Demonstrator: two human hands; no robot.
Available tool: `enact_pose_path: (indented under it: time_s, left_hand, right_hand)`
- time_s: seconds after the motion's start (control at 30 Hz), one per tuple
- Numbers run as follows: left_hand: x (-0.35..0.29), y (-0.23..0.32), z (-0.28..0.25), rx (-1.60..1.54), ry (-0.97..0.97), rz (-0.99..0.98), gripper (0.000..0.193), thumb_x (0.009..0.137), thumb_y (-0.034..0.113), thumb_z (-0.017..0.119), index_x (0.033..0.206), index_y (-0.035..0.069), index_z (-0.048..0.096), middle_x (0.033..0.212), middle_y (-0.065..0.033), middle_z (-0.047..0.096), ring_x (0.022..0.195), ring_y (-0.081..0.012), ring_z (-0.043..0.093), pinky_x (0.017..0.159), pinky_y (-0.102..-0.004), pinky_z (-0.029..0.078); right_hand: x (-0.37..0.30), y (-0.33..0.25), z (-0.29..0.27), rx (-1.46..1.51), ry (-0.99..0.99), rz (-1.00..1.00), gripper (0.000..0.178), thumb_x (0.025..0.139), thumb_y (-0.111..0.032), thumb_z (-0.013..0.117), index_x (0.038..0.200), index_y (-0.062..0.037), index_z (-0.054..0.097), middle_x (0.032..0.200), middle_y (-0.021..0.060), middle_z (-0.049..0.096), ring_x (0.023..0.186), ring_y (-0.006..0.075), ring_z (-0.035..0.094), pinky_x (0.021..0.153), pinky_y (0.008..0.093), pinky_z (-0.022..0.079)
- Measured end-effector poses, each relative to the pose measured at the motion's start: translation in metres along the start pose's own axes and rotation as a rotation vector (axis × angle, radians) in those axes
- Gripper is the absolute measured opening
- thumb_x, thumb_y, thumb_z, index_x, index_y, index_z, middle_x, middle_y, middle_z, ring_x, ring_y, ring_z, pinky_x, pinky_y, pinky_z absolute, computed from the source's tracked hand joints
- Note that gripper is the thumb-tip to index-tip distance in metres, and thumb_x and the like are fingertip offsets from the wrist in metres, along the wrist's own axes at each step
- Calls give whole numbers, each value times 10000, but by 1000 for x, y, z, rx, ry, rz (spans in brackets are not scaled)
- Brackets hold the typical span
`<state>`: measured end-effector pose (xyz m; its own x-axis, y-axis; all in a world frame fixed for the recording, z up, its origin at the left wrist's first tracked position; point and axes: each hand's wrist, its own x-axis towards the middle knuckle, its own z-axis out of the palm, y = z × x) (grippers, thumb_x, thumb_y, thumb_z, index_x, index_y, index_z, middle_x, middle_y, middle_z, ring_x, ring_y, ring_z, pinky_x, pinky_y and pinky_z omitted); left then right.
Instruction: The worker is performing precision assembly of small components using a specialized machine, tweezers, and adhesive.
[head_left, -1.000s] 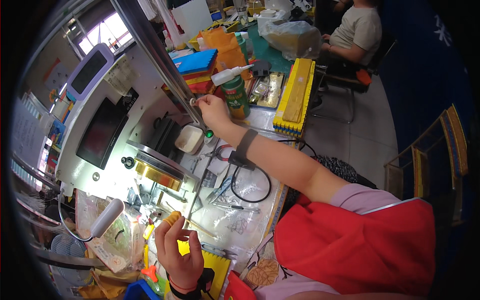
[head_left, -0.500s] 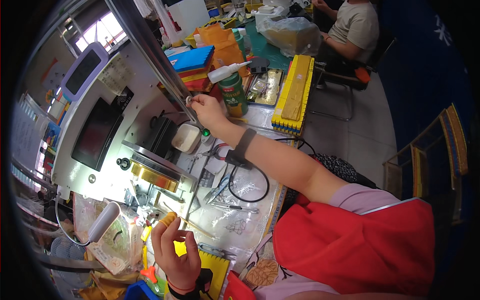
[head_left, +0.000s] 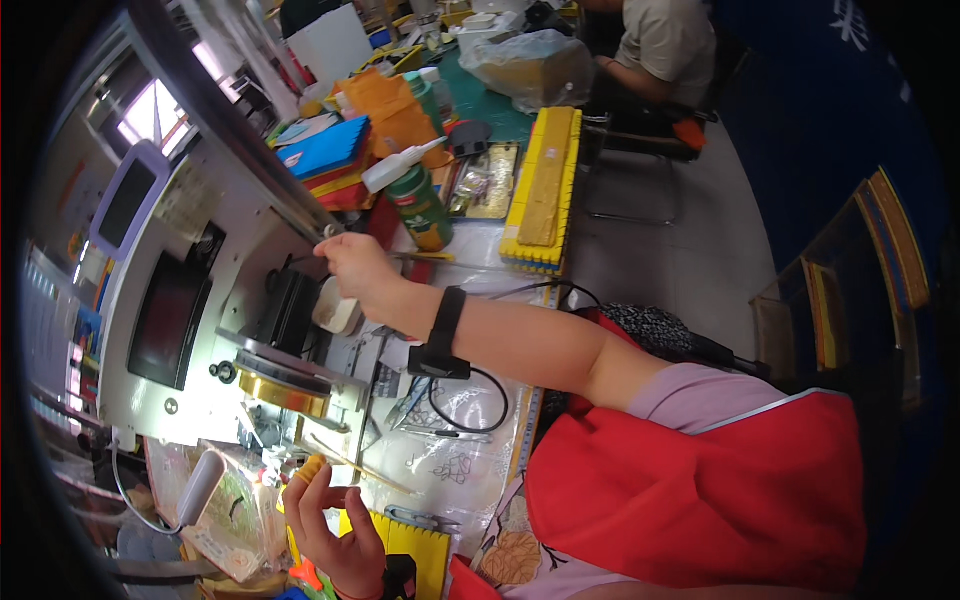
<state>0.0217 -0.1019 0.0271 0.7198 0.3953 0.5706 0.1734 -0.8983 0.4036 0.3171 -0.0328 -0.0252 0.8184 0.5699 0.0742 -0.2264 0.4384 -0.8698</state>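
Note:
My right hand (head_left: 362,270) reaches across to a metal post (head_left: 235,120), fingertips pinched on a small round metal piece (head_left: 330,231) at its edge. A black strap (head_left: 446,335) with a black block sits on that wrist. Below the hand a white dish (head_left: 338,306) is partly covered. My left hand (head_left: 340,540) is raised at the lower edge, palm up, fingers bent and apart, with a yellow cover (head_left: 312,468) on one fingertip. It is nearest to the lit work spot of the white machine (head_left: 225,305), beside a gold-coloured drum (head_left: 285,395). I see nothing held in it.
A green bottle (head_left: 420,210), a white nozzle bottle (head_left: 395,168) and a long yellow ridged block (head_left: 545,190) stand beyond my right hand. Tweezers (head_left: 445,434), wire loops (head_left: 455,468) and a black cable (head_left: 503,400) lie on the table. Another person (head_left: 665,50) sits at the back.
The whole view has shifted, so things sit further left and lower. My right hand stays at the post, but its forearm now hides the red-handled pliers. The left hand keeps nearly the same pose.

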Motion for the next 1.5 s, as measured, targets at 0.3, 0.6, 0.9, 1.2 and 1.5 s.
enact_pose_path:
  time_s: [0.3,0.6,0.9,1.2,1.5]
  left_hand:
    - [10,14,-5,108,-84,129,334,833,-86,637,1160,-26,610,1092,-173,606,651,-196,558,593,-297,462]
    - [29,13,15,34,-279,19,310,836,-57,603,1142,-20,566,1116,-152,560,661,-159,570,644,-271,471]
    - [34,12,32,73,-299,157,307,831,-44,637,1130,22,615,1024,-140,607,658,-203,591,571,-294,503]
    - [43,16,38,73,-292,212,294,813,-19,653,1099,47,634,976,-133,590,664,-194,618,533,-270,512]
    - [22,12,15,89,-271,168,306,827,-1,684,1122,58,626,997,-126,595,676,-156,632,476,-248,515]
  right_hand:
    - [-150,-146,-95,-353,-937,150,349,938,-146,519,1244,21,517,897,142,651,683,159,637,587,313,504]
    - [50,-141,-217,-1687,-483,-797,186,853,-207,608,984,-112,700,976,105,664,966,292,616,827,410,499]
    - [107,-52,-214,-1528,-681,-959,318,758,-126,616,1069,-71,650,1145,148,644,1006,339,634,821,417,530]
    - [103,-62,-214,-1829,-663,-858,252,817,-211,603,1021,-76,664,999,110,659,1050,309,593,902,417,456]
    - [87,-85,-230,-547,-90,-360,317,933,-300,580,1072,-48,446,728,64,577,607,180,584,548,354,463]
